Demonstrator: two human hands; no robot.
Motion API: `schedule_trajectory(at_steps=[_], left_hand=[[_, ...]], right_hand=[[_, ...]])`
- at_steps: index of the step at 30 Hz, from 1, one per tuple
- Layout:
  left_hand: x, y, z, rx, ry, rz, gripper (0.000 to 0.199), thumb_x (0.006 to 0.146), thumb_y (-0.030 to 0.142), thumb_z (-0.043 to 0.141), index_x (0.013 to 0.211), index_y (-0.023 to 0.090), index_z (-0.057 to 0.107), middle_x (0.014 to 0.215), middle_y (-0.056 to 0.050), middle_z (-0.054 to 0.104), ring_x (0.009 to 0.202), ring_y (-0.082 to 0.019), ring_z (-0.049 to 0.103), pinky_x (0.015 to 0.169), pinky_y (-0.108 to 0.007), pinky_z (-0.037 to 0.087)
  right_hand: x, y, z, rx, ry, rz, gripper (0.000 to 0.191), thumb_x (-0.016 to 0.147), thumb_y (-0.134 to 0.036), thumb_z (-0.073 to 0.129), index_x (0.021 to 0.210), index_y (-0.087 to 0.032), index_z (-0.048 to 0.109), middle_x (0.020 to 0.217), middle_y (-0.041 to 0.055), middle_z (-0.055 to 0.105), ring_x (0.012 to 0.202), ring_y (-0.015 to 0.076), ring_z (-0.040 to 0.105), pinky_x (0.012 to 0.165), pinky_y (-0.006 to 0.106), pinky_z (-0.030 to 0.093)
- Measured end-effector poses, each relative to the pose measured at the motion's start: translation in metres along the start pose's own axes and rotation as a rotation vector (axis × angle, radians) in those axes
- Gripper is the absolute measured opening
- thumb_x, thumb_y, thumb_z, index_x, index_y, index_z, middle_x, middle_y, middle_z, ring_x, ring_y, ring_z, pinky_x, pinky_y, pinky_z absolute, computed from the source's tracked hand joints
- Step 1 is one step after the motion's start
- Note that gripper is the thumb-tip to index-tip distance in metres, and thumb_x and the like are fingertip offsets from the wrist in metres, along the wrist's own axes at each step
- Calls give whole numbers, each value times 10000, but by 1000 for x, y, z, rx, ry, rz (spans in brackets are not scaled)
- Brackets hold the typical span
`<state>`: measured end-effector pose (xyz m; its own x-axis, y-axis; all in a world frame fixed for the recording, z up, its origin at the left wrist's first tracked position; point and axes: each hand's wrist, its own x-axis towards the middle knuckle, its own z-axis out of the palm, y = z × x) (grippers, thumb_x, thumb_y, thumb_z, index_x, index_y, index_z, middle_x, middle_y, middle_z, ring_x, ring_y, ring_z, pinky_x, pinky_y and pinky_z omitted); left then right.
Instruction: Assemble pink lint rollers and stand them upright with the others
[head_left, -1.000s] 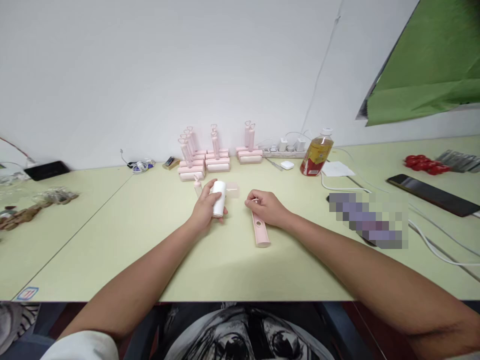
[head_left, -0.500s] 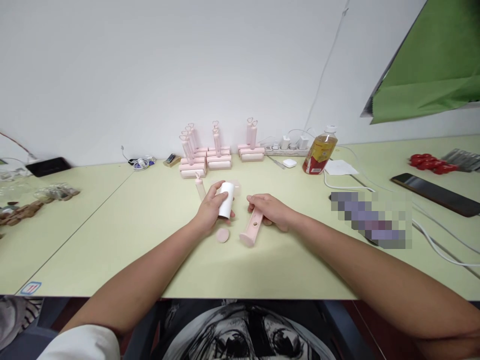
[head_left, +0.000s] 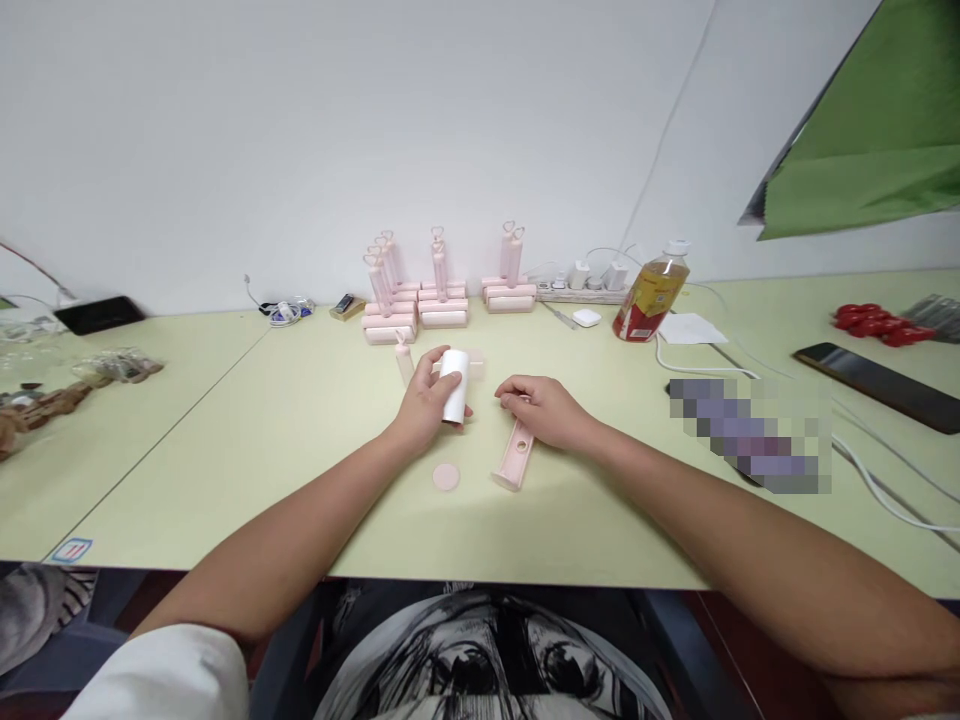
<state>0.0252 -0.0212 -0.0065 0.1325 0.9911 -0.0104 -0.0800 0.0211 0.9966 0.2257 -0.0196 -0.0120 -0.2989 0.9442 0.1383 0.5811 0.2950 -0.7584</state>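
Note:
My left hand (head_left: 426,402) is closed around a white lint roller refill (head_left: 455,385), thumb on its front, and holds it upright with a slight tilt. The fingers of my right hand (head_left: 551,408) curl over the far end of a pink lint roller holder (head_left: 516,460); my hand hides that end. A round hole shows in the holder, and its near end has a wide rim. A flat pink disc (head_left: 445,477) lies on the table between my forearms. Just behind my left hand are a pink handle (head_left: 404,360), standing up, and a pale translucent pink piece (head_left: 476,364), partly covered.
Pink lint rollers with heart-topped handles (head_left: 442,315) stand in groups along the wall. To their right are a power strip (head_left: 577,296), a drink bottle (head_left: 651,295), white cables and a phone (head_left: 877,385). Bagged items (head_left: 120,366) lie at the left.
The holder under my right hand has shifted slightly to the right. My left hand keeps the refill in about the same place. The whole view has shifted a little.

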Motion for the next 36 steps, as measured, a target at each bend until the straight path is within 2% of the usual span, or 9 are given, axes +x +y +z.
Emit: schedule_trajectory(at_steps=[5,9,10,13,15,17,21,30,36], left_hand=[[1,-1,0,2,3,6,600,789,369,613,1331,306,362,926,-1,505,553,-151,637,382,-272,516],[1,1,-1,-7,25,18,604,795,378,608,1338,303,355,922,-2,517,550,-151,638,380,-259,502],[1,1,-1,-10,27,22,602,795,380,607,1337,301,357,927,-4,521,552,-150,639,383,-255,500],[3,0,-2,-2,34,15,592,793,383,605,1329,295,368,949,-15,539,554,-142,639,395,-245,502],[3,0,-2,7,40,7,592,792,387,602,1328,295,367,966,-23,552,557,-139,640,401,-244,506],[3,0,-3,9,44,8,596,790,389,604,1328,295,368,974,-30,561,561,-144,644,406,-250,513],[2,1,-2,-3,44,11,603,780,381,615,1327,289,379,959,-32,564,555,-152,647,410,-262,517],[1,1,-1,-49,27,-36,549,790,380,612,1284,293,388,946,-35,585,579,-181,673,412,-276,528],[2,0,-1,-89,13,-80,526,784,407,631,1234,268,395,918,-39,647,579,-192,675,419,-286,526]], right_hand=[[4,7,1,-55,73,-82,177,879,-236,518,914,-199,687,937,50,724,851,194,648,751,318,484],[-12,-13,-4,-140,359,-474,156,898,-255,531,921,-192,673,971,98,704,956,239,629,848,391,489],[-20,-21,-3,-140,363,-609,150,906,-247,530,932,-193,668,941,94,705,928,230,628,842,385,494],[-47,-45,11,-127,-55,-889,202,951,-191,468,1032,-182,653,955,83,716,929,177,650,810,303,519],[-61,-53,25,-174,-299,-854,242,957,-213,475,1129,-152,633,1143,125,687,1035,179,642,846,295,518],[-68,-55,37,-303,-423,-757,320,943,-221,500,1238,-134,587,1296,162,615,1080,220,629,859,345,515],[-66,-51,44,-475,-549,-586,364,921,-204,516,1277,-143,559,1221,157,614,975,256,638,874,443,488],[-62,-49,42,-541,-585,-555,166,944,-207,497,1017,-167,641,1013,90,612,854,210,608,905,440,454],[-63,-49,42,-519,-512,-533,157,925,-264,558,936,-165,679,1196,115,575,822,188,610,833,387,470]])
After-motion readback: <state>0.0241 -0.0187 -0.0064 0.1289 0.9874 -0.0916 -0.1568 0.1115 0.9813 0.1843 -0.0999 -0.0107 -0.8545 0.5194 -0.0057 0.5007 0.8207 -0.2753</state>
